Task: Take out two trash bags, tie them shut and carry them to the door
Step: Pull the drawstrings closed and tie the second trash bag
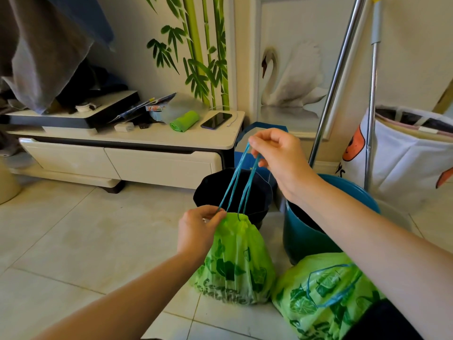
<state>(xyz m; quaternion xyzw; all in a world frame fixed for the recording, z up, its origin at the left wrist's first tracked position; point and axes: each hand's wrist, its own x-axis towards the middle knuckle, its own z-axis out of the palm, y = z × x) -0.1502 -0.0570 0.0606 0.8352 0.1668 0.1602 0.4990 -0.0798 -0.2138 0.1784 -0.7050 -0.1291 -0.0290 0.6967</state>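
Note:
A green printed trash bag (235,263) stands on the tiled floor, its mouth gathered tight. Blue drawstrings (241,182) run up from the neck to my right hand (277,155), which pinches their loops above the bag. My left hand (198,229) grips the gathered neck and the strings at the bag's top. A second green trash bag (321,298) lies on the floor to the right, under my right forearm, with its blue drawstring loop (333,285) loose on top.
A black bin (213,190) stands just behind the first bag and a blue bin (304,231) to its right. A low white cabinet (152,141) holds a phone (216,120) and a green bag roll (184,120). Mop poles (333,89) and a white laundry basket (404,153) stand at right.

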